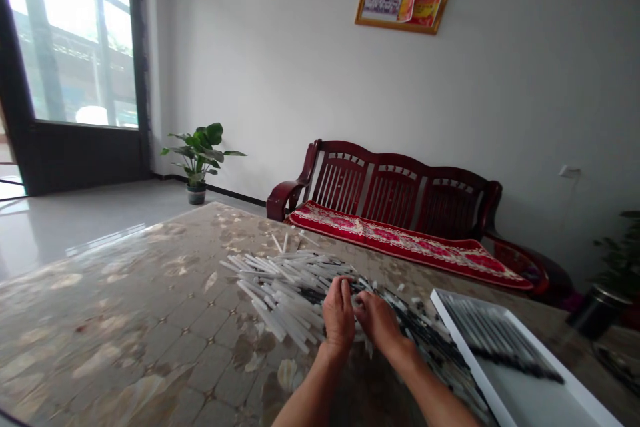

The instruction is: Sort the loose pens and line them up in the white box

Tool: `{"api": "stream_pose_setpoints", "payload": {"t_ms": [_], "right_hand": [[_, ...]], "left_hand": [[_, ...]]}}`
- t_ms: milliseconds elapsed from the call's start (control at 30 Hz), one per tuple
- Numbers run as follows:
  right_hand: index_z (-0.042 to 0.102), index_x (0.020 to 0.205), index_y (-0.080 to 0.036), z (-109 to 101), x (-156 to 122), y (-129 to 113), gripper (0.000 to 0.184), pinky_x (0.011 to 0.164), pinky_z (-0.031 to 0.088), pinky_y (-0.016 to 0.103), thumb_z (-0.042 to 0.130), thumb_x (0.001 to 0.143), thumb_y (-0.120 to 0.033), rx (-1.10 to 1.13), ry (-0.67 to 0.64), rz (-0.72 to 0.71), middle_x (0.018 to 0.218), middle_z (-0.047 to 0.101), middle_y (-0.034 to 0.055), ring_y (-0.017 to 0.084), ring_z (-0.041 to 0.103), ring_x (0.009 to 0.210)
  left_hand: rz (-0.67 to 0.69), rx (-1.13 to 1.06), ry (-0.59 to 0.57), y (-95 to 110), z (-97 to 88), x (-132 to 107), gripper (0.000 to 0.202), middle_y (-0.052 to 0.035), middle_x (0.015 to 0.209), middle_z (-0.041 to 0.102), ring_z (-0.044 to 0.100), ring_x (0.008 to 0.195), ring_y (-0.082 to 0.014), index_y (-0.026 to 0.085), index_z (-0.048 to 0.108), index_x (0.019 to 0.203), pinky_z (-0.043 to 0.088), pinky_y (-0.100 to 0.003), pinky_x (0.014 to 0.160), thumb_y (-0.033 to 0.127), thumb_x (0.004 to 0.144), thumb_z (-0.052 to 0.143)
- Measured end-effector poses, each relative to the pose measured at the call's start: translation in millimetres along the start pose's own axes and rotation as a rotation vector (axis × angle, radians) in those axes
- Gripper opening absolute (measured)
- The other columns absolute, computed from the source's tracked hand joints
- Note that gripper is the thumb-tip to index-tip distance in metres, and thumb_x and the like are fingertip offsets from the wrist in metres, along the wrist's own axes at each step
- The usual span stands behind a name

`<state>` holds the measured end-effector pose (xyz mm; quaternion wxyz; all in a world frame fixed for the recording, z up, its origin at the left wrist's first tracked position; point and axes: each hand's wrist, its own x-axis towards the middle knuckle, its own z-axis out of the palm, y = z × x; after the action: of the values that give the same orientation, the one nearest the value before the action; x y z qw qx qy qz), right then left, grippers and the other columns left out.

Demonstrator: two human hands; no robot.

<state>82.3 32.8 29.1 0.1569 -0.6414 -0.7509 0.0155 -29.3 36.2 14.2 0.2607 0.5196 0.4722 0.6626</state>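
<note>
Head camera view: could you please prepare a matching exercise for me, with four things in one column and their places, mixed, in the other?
Things
1. potted plant
2. white tray
3. red patterned cover
4. heap of white sticks

Places
A. along the seat of the wooden bench
B. to the right of the right hand, with a row of thin rods inside
C. on the floor
D. mostly to the left of the left hand, on the table

Pairs: 1-C, 2-B, 3-A, 4-D
</note>
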Motion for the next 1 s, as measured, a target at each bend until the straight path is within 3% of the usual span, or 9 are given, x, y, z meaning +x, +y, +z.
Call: {"api": "stream_pose_setpoints", "payload": {"t_ms": [167,367,567,800,1000], "right_hand": [[0.069,0.093,-0.02,0.7,-15.3,44.8,0.016,0.077,0.051,0.029,0.058,0.082,-0.026,0.339,0.138,0.088,0.093,0.075,0.0067,0.023,0.07,0.087],[0.069,0.092,-0.021,11.9,-34.3,64.9,0.02,0.079,0.055,0.033,0.057,0.082,-0.033,0.598,0.288,0.166,0.093,0.076,0.0086,0.025,0.072,0.088],[0.069,0.094,-0.023,15.5,-38.7,56.8,0.02,0.082,0.055,0.036,0.057,0.082,-0.033,0.606,0.354,0.127,0.096,0.076,0.0088,0.026,0.071,0.09],[0.071,0.099,-0.022,17.1,-42.0,52.2,0.024,0.084,0.055,0.035,0.057,0.08,-0.026,0.614,0.339,0.105,0.099,0.075,0.0087,0.025,0.07,0.091],[0.072,0.096,-0.021,16.7,-46.4,62.9,0.027,0.086,0.054,0.035,0.05,0.086,-0.033,0.668,0.42,0.116,0.099,0.075,0.009,0.024,0.07,0.094]], "left_hand": [[0.081,0.142,-0.236,2.9,6.4,-10.5,0.031,-0.0023,0.071,0.066,0.06,0.066,-0.0159,0.023,0.06,0.075,0.041,-0.025,0.066,0.034,0.094,0.038],[-0.025,0.506,-0.459,1.6,17.5,-18.5,0.03,-0.0056,0.072,0.07,0.067,0.069,-0.0199,0.023,0.061,0.074,0.037,-0.025,0.062,0.035,0.094,0.042],[-0.13,0.368,-0.421,-2.8,25.3,-19.8,0.019,-0.0036,0.073,0.072,0.067,0.075,-0.0203,0.023,0.064,0.081,0.042,-0.024,0.065,0.038,0.087,0.053],[-0.19,0.135,-0.322,-7.1,29.1,-20.6,0.021,-0.0011,0.07,0.067,0.063,0.063,-0.0171,0.022,0.056,0.074,0.046,-0.026,0.062,0.038,0.086,0.048],[-0.356,-0.118,-0.239,-7.6,28.4,-16.3,0.028,-0.0024,0.074,0.067,0.062,0.056,-0.0171,0.021,0.052,0.079,0.045,-0.027,0.053,0.046,0.086,0.043]]}}
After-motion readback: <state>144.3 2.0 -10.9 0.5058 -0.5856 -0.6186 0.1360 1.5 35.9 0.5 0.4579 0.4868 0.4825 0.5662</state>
